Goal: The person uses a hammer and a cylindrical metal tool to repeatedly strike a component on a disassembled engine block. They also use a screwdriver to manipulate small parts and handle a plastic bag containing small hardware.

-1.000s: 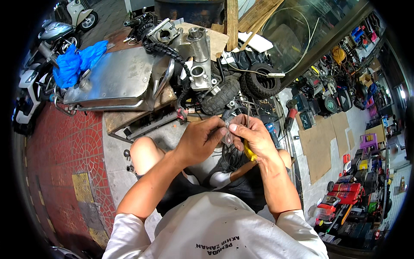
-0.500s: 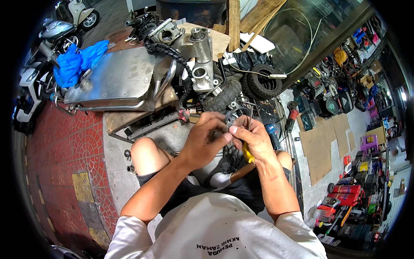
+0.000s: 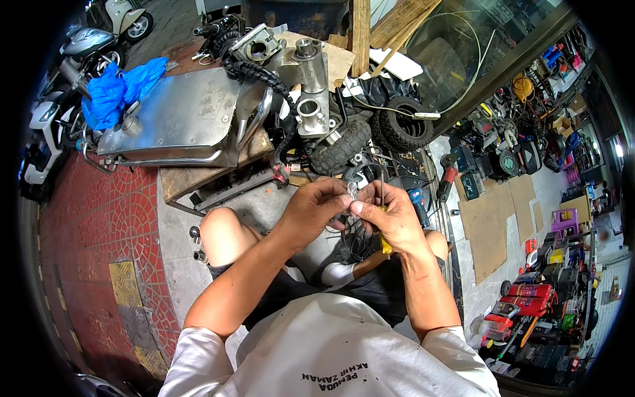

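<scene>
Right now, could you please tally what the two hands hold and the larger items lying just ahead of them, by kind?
Small clear part pinched between both hands: 1
Yellow-handled tool in right hand: 1
Knobby tyres: 2
Metal tray: 1
Blue cloth: 1
Total: 6

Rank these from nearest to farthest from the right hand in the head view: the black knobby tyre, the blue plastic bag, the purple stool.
1. Black knobby tyre: just above the right hand, on the floor by the engine parts.
2. Purple stool: well off to the right, among the shop clutter.
3. Blue plastic bag: far upper left, on the metal tray.
</scene>
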The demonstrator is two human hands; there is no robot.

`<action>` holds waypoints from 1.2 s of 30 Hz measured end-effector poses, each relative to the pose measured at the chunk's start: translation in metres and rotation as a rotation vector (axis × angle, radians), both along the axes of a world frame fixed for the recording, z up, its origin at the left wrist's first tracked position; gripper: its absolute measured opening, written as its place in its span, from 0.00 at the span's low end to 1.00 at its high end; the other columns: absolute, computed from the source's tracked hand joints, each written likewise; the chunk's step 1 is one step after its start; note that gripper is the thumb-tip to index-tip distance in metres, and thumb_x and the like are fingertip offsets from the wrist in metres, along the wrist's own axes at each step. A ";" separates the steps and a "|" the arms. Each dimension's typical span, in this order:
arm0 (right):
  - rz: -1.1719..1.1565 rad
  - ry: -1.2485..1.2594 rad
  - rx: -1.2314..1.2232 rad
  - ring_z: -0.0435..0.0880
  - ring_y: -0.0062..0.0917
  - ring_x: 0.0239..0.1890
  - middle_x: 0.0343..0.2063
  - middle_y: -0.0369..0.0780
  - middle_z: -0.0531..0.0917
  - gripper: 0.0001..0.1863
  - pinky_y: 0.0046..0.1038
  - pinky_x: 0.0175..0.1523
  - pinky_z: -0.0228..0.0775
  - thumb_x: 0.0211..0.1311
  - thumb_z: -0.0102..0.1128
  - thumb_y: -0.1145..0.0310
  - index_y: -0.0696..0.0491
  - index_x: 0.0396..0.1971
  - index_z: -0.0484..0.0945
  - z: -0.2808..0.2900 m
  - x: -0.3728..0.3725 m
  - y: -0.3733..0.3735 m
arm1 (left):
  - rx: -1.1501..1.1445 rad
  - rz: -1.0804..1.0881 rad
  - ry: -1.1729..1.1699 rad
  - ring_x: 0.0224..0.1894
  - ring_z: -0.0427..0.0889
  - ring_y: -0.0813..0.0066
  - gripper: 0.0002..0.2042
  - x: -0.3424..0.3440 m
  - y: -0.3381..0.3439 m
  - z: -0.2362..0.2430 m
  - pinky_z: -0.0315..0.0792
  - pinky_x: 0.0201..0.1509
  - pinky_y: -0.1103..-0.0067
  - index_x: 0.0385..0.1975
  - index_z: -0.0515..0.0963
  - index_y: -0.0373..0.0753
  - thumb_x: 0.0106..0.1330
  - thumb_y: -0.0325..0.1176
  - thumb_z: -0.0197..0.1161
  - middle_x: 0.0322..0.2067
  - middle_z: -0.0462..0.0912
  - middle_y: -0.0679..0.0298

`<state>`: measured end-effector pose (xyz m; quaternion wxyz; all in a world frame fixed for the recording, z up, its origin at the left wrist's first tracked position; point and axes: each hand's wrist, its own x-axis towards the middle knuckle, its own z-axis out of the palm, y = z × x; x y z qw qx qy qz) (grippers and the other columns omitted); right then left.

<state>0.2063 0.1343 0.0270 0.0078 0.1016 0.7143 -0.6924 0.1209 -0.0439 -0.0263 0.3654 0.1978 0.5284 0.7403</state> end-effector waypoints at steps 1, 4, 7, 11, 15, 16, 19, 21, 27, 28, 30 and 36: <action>-0.003 -0.005 0.008 0.73 0.13 0.20 0.24 0.34 0.80 0.09 0.19 0.24 0.62 0.66 0.69 0.71 0.58 0.33 0.79 0.001 0.000 0.000 | -0.003 0.003 0.017 0.44 0.84 0.79 0.11 0.000 0.001 -0.003 0.85 0.42 0.77 0.47 0.81 0.36 0.76 0.38 0.62 0.44 0.83 0.66; -0.014 -0.008 -0.012 0.73 0.13 0.20 0.24 0.35 0.81 0.07 0.19 0.24 0.63 0.66 0.68 0.73 0.59 0.32 0.79 0.001 -0.001 0.002 | 0.006 0.012 0.033 0.46 0.83 0.79 0.10 0.000 0.002 -0.006 0.86 0.42 0.78 0.46 0.81 0.35 0.75 0.36 0.63 0.48 0.80 0.66; -0.057 0.008 -0.161 0.74 0.14 0.19 0.24 0.36 0.83 0.06 0.18 0.24 0.64 0.66 0.67 0.73 0.59 0.33 0.79 -0.008 0.000 0.007 | 0.063 0.031 -0.028 0.47 0.81 0.78 0.08 0.002 0.003 0.001 0.86 0.41 0.80 0.43 0.81 0.35 0.75 0.33 0.62 0.52 0.75 0.64; -0.182 0.034 -0.310 0.74 0.14 0.18 0.25 0.38 0.84 0.05 0.17 0.23 0.65 0.67 0.64 0.74 0.57 0.33 0.77 -0.014 -0.002 0.009 | 0.187 0.072 -0.132 0.49 0.83 0.76 0.10 0.003 0.003 0.003 0.86 0.44 0.76 0.48 0.79 0.35 0.76 0.34 0.60 0.50 0.80 0.63; -0.230 0.128 -0.017 0.75 0.16 0.23 0.30 0.38 0.86 0.05 0.19 0.29 0.68 0.66 0.64 0.75 0.58 0.35 0.77 -0.015 -0.003 0.009 | 0.185 0.100 -0.213 0.49 0.84 0.75 0.10 0.002 0.006 0.004 0.86 0.45 0.74 0.48 0.78 0.35 0.77 0.34 0.58 0.48 0.82 0.62; -0.238 0.164 0.183 0.76 0.17 0.25 0.31 0.37 0.86 0.05 0.20 0.31 0.68 0.66 0.64 0.75 0.58 0.37 0.77 -0.013 -0.002 0.007 | 0.138 0.105 -0.209 0.49 0.84 0.75 0.10 0.001 0.008 0.004 0.86 0.45 0.74 0.48 0.78 0.35 0.77 0.34 0.58 0.47 0.82 0.62; -0.167 0.194 0.461 0.78 0.22 0.33 0.35 0.37 0.85 0.11 0.25 0.40 0.70 0.62 0.67 0.74 0.58 0.44 0.80 0.005 0.004 0.000 | 0.003 0.087 -0.170 0.48 0.84 0.74 0.09 -0.003 0.009 0.011 0.86 0.45 0.74 0.47 0.77 0.35 0.77 0.34 0.58 0.45 0.82 0.62; -0.094 0.293 0.604 0.79 0.24 0.33 0.35 0.38 0.85 0.13 0.25 0.40 0.71 0.61 0.67 0.73 0.57 0.46 0.81 0.011 0.002 -0.003 | -0.080 0.033 -0.113 0.46 0.84 0.74 0.09 -0.007 0.008 0.012 0.87 0.45 0.72 0.47 0.77 0.35 0.77 0.35 0.58 0.44 0.82 0.62; -0.069 0.109 0.569 0.77 0.23 0.31 0.29 0.38 0.80 0.06 0.26 0.39 0.69 0.60 0.68 0.74 0.61 0.33 0.82 0.000 -0.001 0.013 | 0.040 0.108 -0.240 0.42 0.86 0.68 0.12 -0.008 0.012 0.019 0.87 0.49 0.69 0.54 0.73 0.34 0.75 0.29 0.57 0.45 0.81 0.56; -0.099 0.102 0.491 0.76 0.21 0.31 0.29 0.37 0.79 0.06 0.25 0.39 0.69 0.61 0.68 0.74 0.61 0.33 0.81 -0.004 -0.002 0.015 | 0.051 0.101 -0.290 0.42 0.86 0.66 0.14 -0.009 0.010 0.015 0.87 0.50 0.68 0.56 0.72 0.33 0.74 0.28 0.57 0.46 0.81 0.55; -0.149 0.098 0.368 0.73 0.16 0.31 0.28 0.34 0.76 0.06 0.23 0.38 0.67 0.63 0.66 0.75 0.62 0.34 0.80 -0.007 -0.002 0.016 | 0.075 0.087 -0.391 0.43 0.87 0.62 0.16 -0.010 0.009 0.004 0.87 0.50 0.66 0.58 0.70 0.31 0.72 0.26 0.57 0.46 0.81 0.52; -0.103 0.250 0.290 0.76 0.15 0.34 0.31 0.34 0.77 0.07 0.20 0.39 0.67 0.65 0.63 0.76 0.65 0.37 0.81 -0.004 -0.002 0.011 | 0.113 0.075 -0.503 0.44 0.89 0.57 0.18 -0.009 0.004 -0.007 0.87 0.50 0.66 0.57 0.72 0.28 0.68 0.21 0.62 0.45 0.82 0.50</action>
